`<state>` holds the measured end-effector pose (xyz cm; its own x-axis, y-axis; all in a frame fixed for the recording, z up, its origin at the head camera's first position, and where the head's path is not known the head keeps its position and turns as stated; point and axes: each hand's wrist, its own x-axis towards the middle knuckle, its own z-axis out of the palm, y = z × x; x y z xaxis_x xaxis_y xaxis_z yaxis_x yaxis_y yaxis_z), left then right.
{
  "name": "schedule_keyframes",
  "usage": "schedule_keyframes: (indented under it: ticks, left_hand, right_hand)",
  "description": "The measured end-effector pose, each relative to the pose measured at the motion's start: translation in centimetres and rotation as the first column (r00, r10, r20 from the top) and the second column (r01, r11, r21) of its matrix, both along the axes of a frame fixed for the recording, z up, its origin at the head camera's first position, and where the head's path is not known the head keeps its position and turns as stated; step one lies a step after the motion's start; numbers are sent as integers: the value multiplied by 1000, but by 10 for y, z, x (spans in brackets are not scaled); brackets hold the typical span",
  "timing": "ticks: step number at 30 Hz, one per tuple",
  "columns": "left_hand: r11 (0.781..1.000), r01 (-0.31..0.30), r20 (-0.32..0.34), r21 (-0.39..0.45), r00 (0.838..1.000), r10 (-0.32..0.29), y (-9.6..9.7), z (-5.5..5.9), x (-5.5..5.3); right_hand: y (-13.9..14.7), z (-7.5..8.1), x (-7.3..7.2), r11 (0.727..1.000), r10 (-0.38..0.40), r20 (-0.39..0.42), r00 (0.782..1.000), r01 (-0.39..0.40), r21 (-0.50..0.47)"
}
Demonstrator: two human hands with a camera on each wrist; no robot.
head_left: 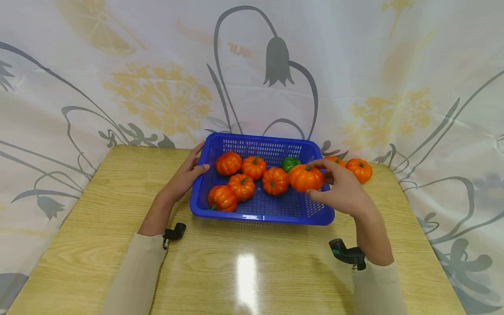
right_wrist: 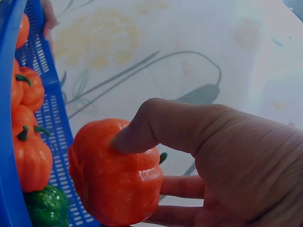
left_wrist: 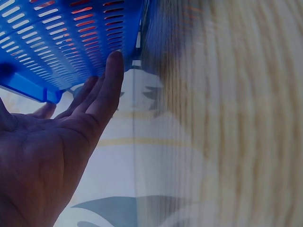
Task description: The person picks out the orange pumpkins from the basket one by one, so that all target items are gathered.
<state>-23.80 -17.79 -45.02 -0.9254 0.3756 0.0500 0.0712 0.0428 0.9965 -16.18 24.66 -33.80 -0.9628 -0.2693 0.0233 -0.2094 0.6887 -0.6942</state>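
My right hand (head_left: 346,190) grips an orange mini pumpkin (head_left: 306,178) between thumb and fingers, over the right end of a blue plastic basket (head_left: 263,218). In the right wrist view the thumb presses the side of that pumpkin (right_wrist: 113,175), and its green stem points toward the palm. My left hand (head_left: 184,175) holds the basket's left end, thumb over the rim. From the left wrist view, its fingers (left_wrist: 111,85) lie along the slotted outer wall (left_wrist: 61,38). Several orange pumpkins (head_left: 242,187) and a green one (head_left: 290,163) lie inside the basket.
On the table (head_left: 232,253), right of the basket, are two more orange pumpkins, one (head_left: 359,170) in plain sight and the other (head_left: 334,160) partly behind my right hand. A patterned curtain (head_left: 252,87) hangs along the table's back edge and sides.
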Motion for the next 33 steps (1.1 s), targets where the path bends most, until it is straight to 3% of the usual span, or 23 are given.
schedule_keyframes:
  ticks: [10,23,27,33]
  left_hand:
    - [1000,2,-5,-3,1000,-2,0,-1,-1]
    - [1000,0,-5,-1,1000,0,-1,0,-1]
    - [1000,0,-5,-1,1000,0,-1,-2,-1]
    - [1000,2,-10,2,1000,-2,-1,-2,-2]
  right_hand:
    - [13,-6,-9,992,-74,-100,992,62,-113]
    - [27,-10,-15,956,-272,-157,949,247,-159]
    - [30,-11,-16,937,-339,-168,926,316,-151]
    - [36,-15,-21,895,-446,-250,860,420,-153]
